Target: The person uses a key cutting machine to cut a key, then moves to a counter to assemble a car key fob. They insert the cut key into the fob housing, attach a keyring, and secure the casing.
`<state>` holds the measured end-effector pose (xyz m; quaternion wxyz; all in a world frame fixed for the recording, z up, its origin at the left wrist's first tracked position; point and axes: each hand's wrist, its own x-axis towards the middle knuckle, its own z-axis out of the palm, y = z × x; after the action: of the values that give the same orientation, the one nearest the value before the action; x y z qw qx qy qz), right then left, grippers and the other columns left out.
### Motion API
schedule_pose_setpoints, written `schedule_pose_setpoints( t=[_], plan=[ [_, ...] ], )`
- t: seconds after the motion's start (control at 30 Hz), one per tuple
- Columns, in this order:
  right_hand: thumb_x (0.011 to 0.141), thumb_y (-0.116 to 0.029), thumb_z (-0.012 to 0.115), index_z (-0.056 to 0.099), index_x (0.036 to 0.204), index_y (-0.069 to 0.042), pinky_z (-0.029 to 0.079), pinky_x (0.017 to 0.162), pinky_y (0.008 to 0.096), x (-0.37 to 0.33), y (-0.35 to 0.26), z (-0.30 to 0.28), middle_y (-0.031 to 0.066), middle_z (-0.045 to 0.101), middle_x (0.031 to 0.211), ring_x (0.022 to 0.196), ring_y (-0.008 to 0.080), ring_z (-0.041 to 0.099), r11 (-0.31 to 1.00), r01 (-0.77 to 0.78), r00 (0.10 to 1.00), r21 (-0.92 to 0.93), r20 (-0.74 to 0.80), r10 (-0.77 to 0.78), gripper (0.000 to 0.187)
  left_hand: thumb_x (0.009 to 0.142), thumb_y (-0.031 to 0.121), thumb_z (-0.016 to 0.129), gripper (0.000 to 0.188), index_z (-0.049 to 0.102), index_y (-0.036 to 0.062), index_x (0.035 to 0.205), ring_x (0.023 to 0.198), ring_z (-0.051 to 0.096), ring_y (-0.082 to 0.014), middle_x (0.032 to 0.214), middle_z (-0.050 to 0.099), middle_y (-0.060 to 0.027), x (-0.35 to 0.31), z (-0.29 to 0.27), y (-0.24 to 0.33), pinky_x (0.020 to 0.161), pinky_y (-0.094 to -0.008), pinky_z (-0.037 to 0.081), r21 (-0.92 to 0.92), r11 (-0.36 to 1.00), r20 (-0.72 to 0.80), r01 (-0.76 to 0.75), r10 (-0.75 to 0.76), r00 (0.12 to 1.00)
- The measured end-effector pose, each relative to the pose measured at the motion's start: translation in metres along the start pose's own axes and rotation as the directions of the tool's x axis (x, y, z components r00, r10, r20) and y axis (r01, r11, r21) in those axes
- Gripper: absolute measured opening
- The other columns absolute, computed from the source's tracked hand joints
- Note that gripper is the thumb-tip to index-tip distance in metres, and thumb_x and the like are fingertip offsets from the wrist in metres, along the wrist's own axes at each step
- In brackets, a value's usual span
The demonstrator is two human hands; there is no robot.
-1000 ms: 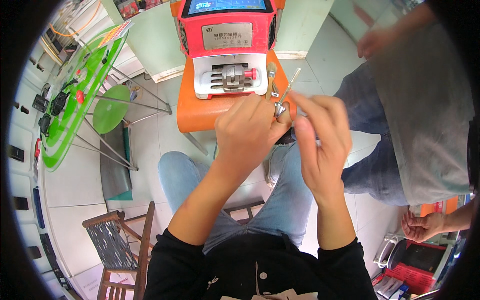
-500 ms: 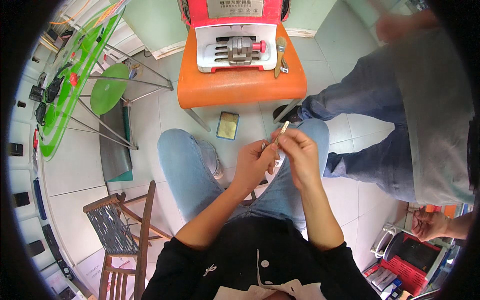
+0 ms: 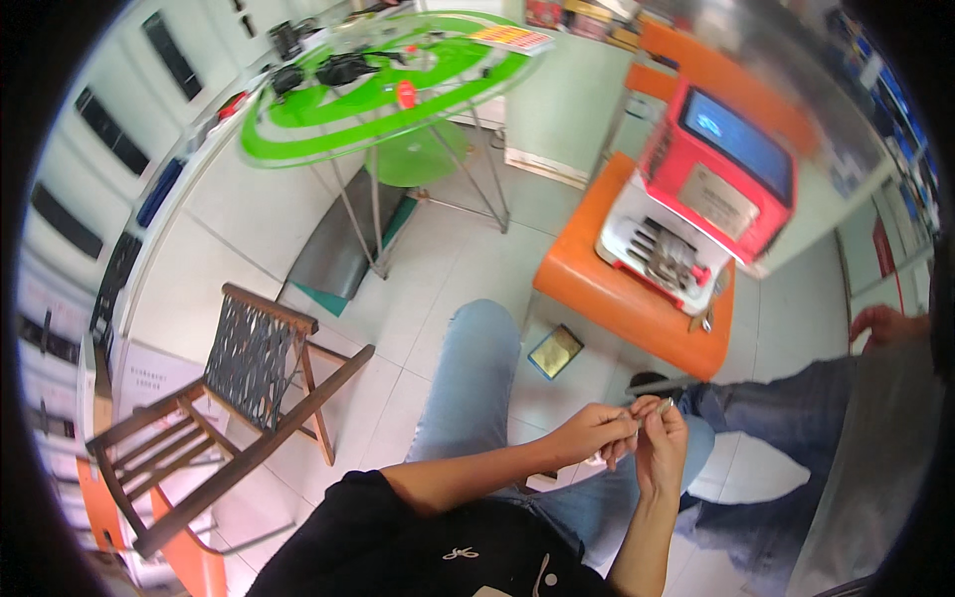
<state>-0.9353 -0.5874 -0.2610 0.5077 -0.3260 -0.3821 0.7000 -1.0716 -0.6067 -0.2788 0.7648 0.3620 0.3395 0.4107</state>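
Observation:
Both my hands are close together above my right thigh, fingers almost touching. My right hand [image 3: 662,444] pinches a slim, pale metal piece [image 3: 666,406], shaped somewhat like a key blade, whose tip pokes out above the fingertips. Beside it, my left hand [image 3: 597,435] is closed, thumb against the curled fingers; what lies inside that grip is mostly hidden. Past the hands, a red and white key-cutting machine [image 3: 718,204] with a lit screen and a metal clamp [image 3: 671,264] stands on an orange chair [image 3: 607,289].
A blue-rimmed tray [image 3: 555,351] lies on the floor before the chair. At right stands another person in jeans [image 3: 786,408], one hand [image 3: 885,325] showing. A green glass table [image 3: 328,129] occupies the far left, a wooden folding chair [image 3: 261,358] the near left.
The view has swung to the left, so my hands and the machine appear farther right and more of the green table shows. My hands stay together around the metal piece.

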Motion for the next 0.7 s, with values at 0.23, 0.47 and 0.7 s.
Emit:
schedule_pose_setpoints(
  t=[0.23,0.47,0.7],
  plan=[
    [0.084,-0.024,0.060,0.049,0.084,-0.008,0.045,0.083,0.0364,0.026,-0.011,0.013,0.0026,0.049,0.084,0.075,0.0140,0.047,0.896,-0.050,0.995,0.442,0.096,0.008,0.020,0.085,0.029,0.048,0.029,0.052,0.0013,0.077,0.051,0.047,-0.0137,0.062,0.048,-0.0056,-0.044,-0.014,0.001,0.052,-0.0326,0.049,-0.407,0.891,0.186,0.201,-0.134,0.973],
    [0.090,-0.016,0.050,0.055,0.112,0.002,0.048,0.059,0.0248,-0.027,0.012,0.022,0.0102,0.057,0.108,0.070,0.0133,0.058,0.910,-0.356,0.901,-0.211,0.180,0.394,0.029,0.090,0.030,0.045,0.035,0.053,-0.0024,0.100,0.060,0.049,-0.0122,0.072,0.050,-0.0042,-0.046,-0.022,-0.001,0.062,-0.0339,0.053,-0.347,0.933,0.021,0.092,-0.091,0.996],
    [0.092,-0.018,0.045,0.056,0.090,0.000,0.049,0.063,0.0250,-0.044,0.023,0.015,0.0126,0.061,0.097,0.069,0.0157,0.060,0.958,-0.027,0.964,-0.287,-0.261,-0.051,0.021,0.091,0.027,0.046,0.032,0.055,0.0001,0.105,0.080,0.056,-0.0197,0.094,0.057,-0.0113,-0.041,-0.024,-0.018,0.079,-0.0349,0.045,0.187,0.965,0.204,0.184,-0.221,0.954]
  ],
)
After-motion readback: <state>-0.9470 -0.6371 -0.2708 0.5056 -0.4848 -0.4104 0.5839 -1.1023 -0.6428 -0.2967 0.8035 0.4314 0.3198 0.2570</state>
